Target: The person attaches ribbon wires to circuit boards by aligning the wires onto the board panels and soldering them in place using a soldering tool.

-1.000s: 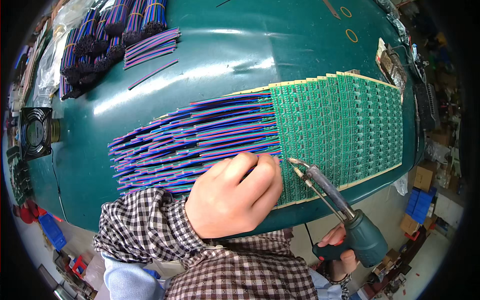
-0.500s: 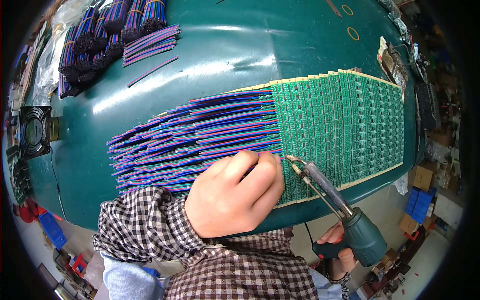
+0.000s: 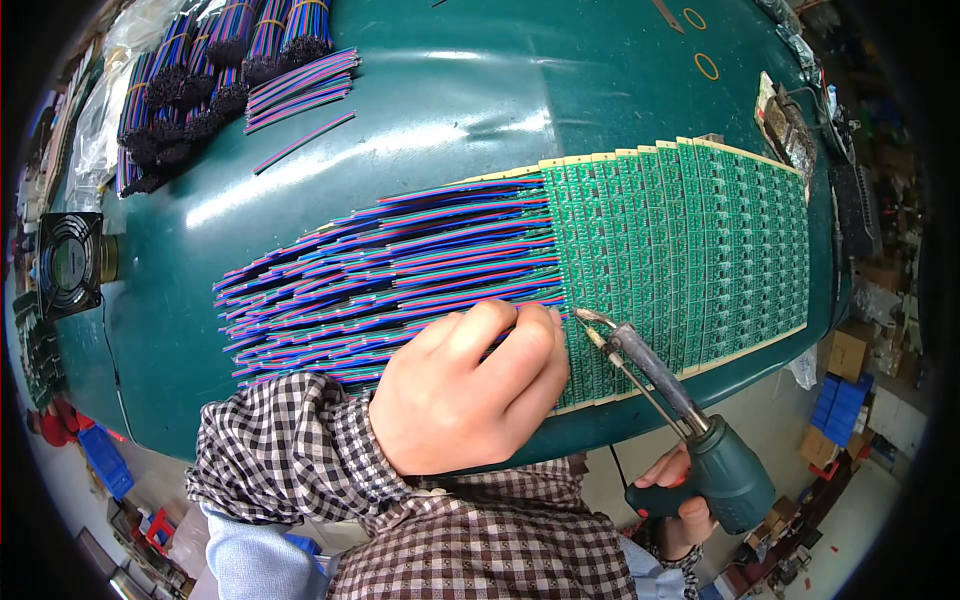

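At the board edge, left hand point(image 3: 465, 395) fingers point(image 3: 520, 345) press together on ribbon wires point(image 3: 400, 270); right hand point(image 3: 680, 495) grips soldering iron point(image 3: 660, 375)

Bright even light, glare on green table point(image 3: 480, 110), fisheye-bent dark rim.

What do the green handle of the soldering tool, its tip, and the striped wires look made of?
The dark green pistol-grip handle of the soldering iron looks like matte moulded plastic. Its thin tip and shaft shine grey, so probably metal. The flat multicoloured ribbon wires seem coated in glossy plastic insulation, judging by their bright sheen; any core is hidden.
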Motion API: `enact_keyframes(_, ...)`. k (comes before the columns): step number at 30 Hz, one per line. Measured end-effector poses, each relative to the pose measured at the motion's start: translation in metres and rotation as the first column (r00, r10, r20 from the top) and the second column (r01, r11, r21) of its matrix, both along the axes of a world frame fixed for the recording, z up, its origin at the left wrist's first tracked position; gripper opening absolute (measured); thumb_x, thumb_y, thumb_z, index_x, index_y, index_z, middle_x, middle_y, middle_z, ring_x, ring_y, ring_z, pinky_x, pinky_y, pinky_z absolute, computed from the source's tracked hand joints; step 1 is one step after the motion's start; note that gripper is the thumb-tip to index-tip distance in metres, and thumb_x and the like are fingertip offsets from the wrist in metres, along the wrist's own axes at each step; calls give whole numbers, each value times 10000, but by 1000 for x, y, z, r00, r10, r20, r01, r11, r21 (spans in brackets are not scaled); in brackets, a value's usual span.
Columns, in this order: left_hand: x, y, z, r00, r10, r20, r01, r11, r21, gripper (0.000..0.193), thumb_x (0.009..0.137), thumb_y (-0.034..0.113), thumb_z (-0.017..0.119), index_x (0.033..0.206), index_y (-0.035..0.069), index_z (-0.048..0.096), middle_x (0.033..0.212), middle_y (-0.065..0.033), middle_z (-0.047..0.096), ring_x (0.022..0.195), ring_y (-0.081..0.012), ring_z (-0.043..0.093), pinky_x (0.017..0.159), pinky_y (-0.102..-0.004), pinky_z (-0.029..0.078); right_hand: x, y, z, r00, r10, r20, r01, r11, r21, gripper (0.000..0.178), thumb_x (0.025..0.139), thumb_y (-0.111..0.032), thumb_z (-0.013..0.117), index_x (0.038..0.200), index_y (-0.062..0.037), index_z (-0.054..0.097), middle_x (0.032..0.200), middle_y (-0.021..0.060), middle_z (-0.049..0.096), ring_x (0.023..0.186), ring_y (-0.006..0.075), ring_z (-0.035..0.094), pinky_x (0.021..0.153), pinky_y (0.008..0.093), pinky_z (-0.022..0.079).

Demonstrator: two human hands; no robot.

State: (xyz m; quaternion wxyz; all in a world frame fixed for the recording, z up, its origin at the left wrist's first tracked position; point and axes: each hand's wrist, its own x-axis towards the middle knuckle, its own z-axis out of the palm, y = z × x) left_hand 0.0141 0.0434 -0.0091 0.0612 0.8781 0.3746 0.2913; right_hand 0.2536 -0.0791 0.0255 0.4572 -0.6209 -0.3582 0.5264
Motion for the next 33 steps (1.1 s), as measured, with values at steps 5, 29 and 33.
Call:
enact_keyframes(5, 0, 0, -1, 1000, 2, 2, -2, 1000, -10, 349, 576, 68, 658, 898, -67, 654, 886, -113, 578, 703, -206, 577, 563, -280, 484, 0, 1, 0, 1000, -1, 0, 1, 1000, -13, 565, 760, -499, 705, 836, 44, 567, 727, 113, 539, 666, 231, 602, 598, 332, 551)
enact_keyframes(29, 0, 0, -6, 1000, 11, -11, -10, 996, 84, 378, 553, 70, 636, 904, -69, 657, 886, -122, 579, 688, -207, 570, 543, -277, 480, 6, -7, 0, 995, 14, -100, -21, 997, -71, 542, 767, -456, 716, 874, 49, 552, 748, 108, 526, 693, 223, 595, 679, 403, 570)
enact_keyframes(33, 1, 0, -8, 1000, 7, -7, -7, 995, 103, 328, 584, 84, 630, 883, -49, 647, 890, -106, 566, 712, -186, 553, 542, -262, 467, 7, -6, 1, 995, 25, -95, -31, 997, -67, 549, 767, -447, 719, 892, 58, 544, 743, 108, 527, 691, 220, 595, 674, 403, 572)
